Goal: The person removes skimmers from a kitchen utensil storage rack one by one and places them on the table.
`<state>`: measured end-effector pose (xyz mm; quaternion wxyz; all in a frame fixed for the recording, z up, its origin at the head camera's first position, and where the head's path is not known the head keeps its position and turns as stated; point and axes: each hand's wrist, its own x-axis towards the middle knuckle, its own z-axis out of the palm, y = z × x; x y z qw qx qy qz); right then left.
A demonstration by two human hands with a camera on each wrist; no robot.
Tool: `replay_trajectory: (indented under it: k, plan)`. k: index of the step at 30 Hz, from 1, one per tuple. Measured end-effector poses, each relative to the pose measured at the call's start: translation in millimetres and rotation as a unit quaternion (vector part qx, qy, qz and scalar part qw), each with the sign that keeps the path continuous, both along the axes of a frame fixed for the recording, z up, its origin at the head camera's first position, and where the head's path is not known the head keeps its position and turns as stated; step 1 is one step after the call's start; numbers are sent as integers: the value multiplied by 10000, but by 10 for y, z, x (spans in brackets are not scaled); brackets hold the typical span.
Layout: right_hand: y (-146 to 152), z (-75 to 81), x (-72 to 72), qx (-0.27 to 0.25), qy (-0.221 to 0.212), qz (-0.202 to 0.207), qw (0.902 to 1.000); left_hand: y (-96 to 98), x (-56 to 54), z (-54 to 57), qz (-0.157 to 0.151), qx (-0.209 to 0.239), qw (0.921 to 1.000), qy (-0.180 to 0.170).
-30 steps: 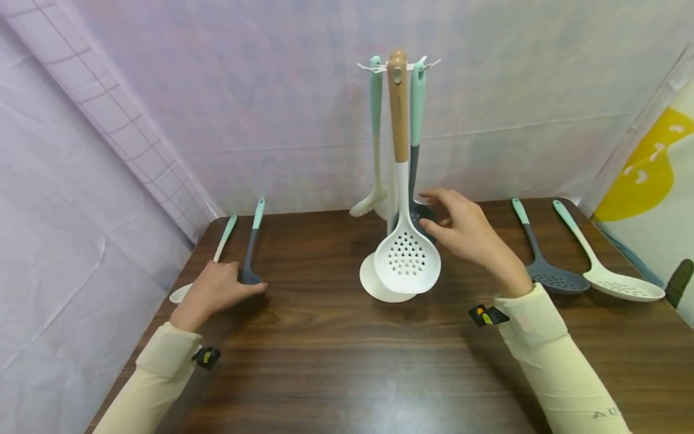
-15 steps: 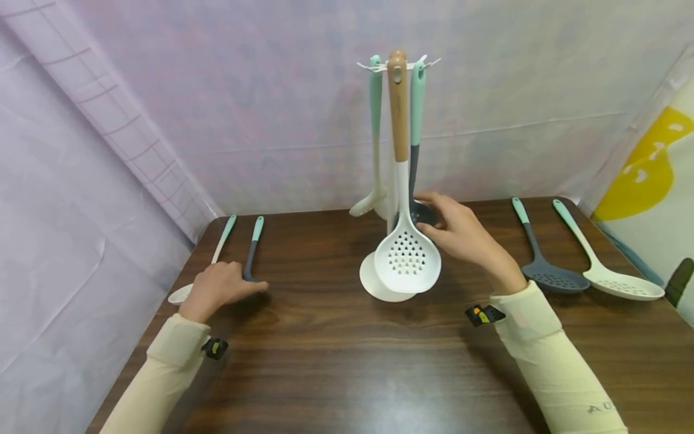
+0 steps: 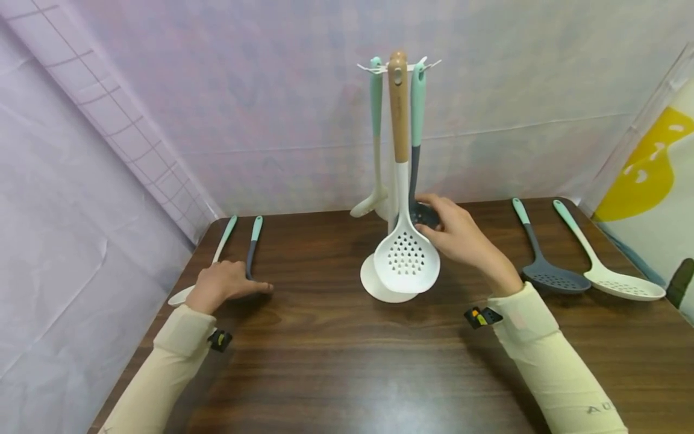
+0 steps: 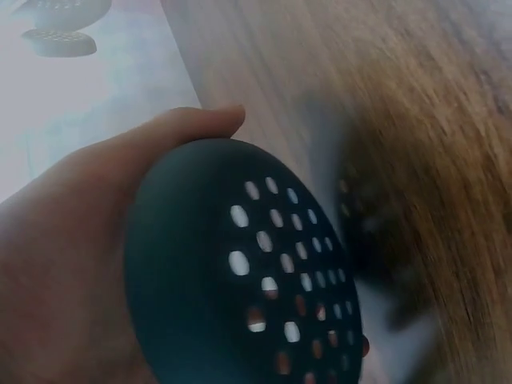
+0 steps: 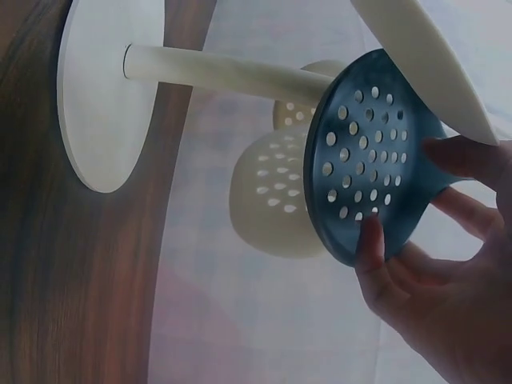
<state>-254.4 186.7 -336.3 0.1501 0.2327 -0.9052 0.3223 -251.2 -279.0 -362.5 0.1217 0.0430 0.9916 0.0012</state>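
Note:
In the head view, my left hand is low over the table at the left. It grips the holed head of a dark skimmer, thumb along the rim in the left wrist view; the mint handle points to the back wall. My right hand pinches the rim of another dark skimmer, which hangs by its mint handle from a white stand. In front of it hangs a white skimmer with a wooden handle. A pale utensil with a mint handle hangs on the stand's left side.
Beside my left hand lies a pale utensil with a mint handle, partly hidden by that hand. At the right lie a dark slotted turner and a white slotted turner. A cloth wall borders the table's back edge.
The left skimmer's handle end has come down towards the table, and my left hand has shifted slightly right. My right hand has moved slightly left, closer onto the hanging dark skimmer's head.

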Motion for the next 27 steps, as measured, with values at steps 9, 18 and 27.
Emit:
replay_trajectory:
  k: [9, 18, 27]
  plan:
    - [25, 14, 20, -42, -141, -106, 9998, 21, -4, 15, 17, -48, 9998, -200]
    - [21, 45, 12, -27, -279, -417, 9987, 36, 18, 14, 100, -59, 9993, -367]
    - [17, 67, 53, -103, -429, -753, 9962, 49, 30, -10, 69, -58, 9995, -299]
